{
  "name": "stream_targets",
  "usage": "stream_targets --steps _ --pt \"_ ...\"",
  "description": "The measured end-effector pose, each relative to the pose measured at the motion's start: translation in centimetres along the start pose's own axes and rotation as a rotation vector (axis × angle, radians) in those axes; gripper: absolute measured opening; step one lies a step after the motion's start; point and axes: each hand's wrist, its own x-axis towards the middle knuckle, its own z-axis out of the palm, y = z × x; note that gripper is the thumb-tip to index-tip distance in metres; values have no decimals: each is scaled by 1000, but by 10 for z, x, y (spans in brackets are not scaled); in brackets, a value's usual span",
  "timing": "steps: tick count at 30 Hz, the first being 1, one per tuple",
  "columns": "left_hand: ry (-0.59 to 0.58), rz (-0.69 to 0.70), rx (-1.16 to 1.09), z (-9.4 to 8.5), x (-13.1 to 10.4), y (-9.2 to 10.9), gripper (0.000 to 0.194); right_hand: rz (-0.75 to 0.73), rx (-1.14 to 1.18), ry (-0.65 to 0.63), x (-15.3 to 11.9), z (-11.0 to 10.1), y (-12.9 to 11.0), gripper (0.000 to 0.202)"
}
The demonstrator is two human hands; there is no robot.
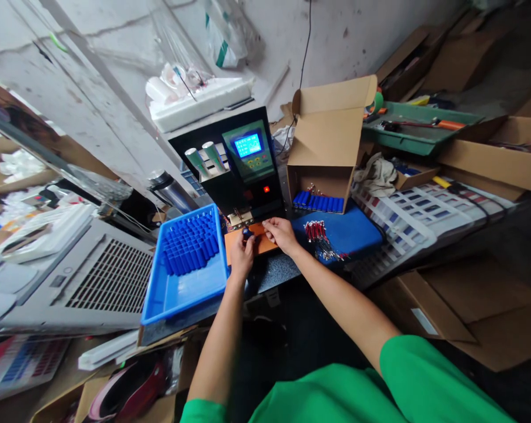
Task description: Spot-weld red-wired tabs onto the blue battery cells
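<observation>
Gripping blue cell (247, 232): left fingers (250, 242) | long axis, heading: unclear | right fingers (272, 224): pinched together, contents unclear

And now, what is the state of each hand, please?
Left hand: closed, holding a blue battery.
Right hand: pinched closed; whether it holds anything cannot be told.

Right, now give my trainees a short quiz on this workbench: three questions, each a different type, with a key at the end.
1. True or false: the screen on the black machine is lit.
2. Where do the red and black wires lie?
a) in the blue tray
b) on the blue mat
c) on top of the black machine
3. Short answer: which of the person's hands is nearer the blue tray?

Key: 1. true; 2. b; 3. the left hand.
</observation>
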Motion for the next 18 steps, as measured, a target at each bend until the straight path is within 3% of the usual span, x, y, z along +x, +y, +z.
stream_targets --steps 18 --pt "24 9 45 2 -5 -6 33 -159 -356 -46 8 17 13 28"
